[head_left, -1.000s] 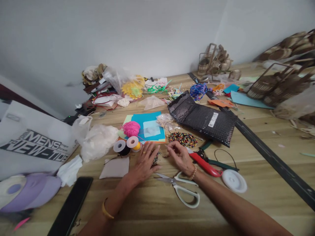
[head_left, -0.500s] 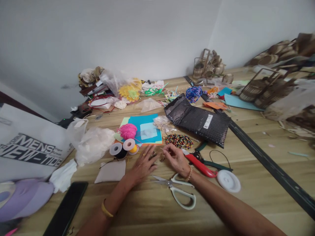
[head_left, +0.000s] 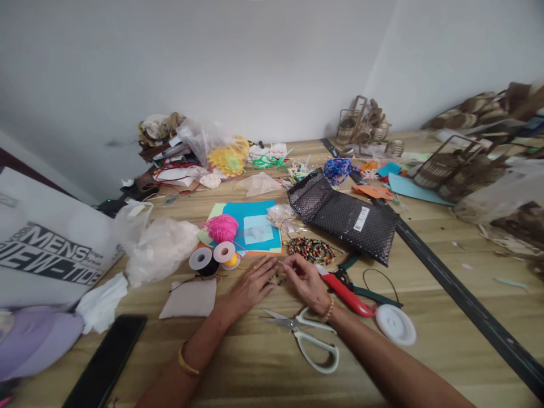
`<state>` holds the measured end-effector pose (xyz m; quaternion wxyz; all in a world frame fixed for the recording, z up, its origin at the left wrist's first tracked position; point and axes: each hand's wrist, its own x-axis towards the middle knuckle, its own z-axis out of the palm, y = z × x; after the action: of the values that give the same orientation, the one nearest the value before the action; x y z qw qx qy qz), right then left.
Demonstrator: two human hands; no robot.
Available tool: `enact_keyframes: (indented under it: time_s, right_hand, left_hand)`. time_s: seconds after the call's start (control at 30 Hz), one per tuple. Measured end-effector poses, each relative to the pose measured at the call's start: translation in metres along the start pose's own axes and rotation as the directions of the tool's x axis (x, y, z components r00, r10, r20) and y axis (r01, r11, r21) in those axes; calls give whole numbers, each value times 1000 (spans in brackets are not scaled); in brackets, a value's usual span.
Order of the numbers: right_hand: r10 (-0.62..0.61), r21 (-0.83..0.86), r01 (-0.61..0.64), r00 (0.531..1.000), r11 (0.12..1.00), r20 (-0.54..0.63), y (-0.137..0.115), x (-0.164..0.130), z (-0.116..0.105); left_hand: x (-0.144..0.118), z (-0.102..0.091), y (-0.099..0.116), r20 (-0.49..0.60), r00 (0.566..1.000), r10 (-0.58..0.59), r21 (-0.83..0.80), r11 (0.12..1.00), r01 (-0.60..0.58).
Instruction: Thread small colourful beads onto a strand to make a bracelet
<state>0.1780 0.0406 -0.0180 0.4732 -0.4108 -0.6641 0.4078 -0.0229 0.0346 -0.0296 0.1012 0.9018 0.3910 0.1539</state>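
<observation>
Wood-grain table (head_left: pixel 365 374) w/ lots of clutter, pushed up to a plain pale wall (head_left: pixel 255 68). 2 hands at work nr the middle. L hand (head_left: pixel 254 283) is spread flat, palm down, fingers straight & nearly together, nothing gripped that I can see; can't tell what's under the palm. R hand (head_left: pixel 305 279) has thumb & fingertips pinched tight on a thin pale sliver (head_left: pixel 280 262). Small dark beads (head_left: pixel 278 279) lie on the wood btwn the 2 hands.

Just below: scissors (head_left: pixel 293 323), blades apart. Above R hand: coiled multicolor bead string (head_left: pixel 312 250); to its R, red-handled tool (head_left: pixel 348 297) & white lid (head_left: pixel 396 324). Behind L hand: 2 thread spools (head_left: pixel 224 253), pink yarn ball (head_left: pixel 223 228), blue paper (head_left: pixel 238 209). Black bubble mailer (head_left: pixel 365 221) lies at an angle, R of center; a long black strip (head_left: pixel 467 300) runs diagonally along the R side. Far R & back: woven mini baskets (head_left: pixel 442 164). L side: phone (head_left: pixel 106 362), big white printed bag (head_left: pixel 55 243).
</observation>
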Motion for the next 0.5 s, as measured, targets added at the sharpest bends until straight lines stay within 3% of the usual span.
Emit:
enact_keyframes:
  time_s: [0.3, 0.5]
  right_hand:
    - [-13, -92, 10, 1000, 996, -27, 6, 1, 1]
    - [-16, -234, 24, 999, 972, 36, -1, -3, 2]
  left_hand:
    - [1, -7, 1, -12, 996, -90, -248, 965, 84]
    - [-3, -12, -2, -45, 973, -226, -461, 869, 181]
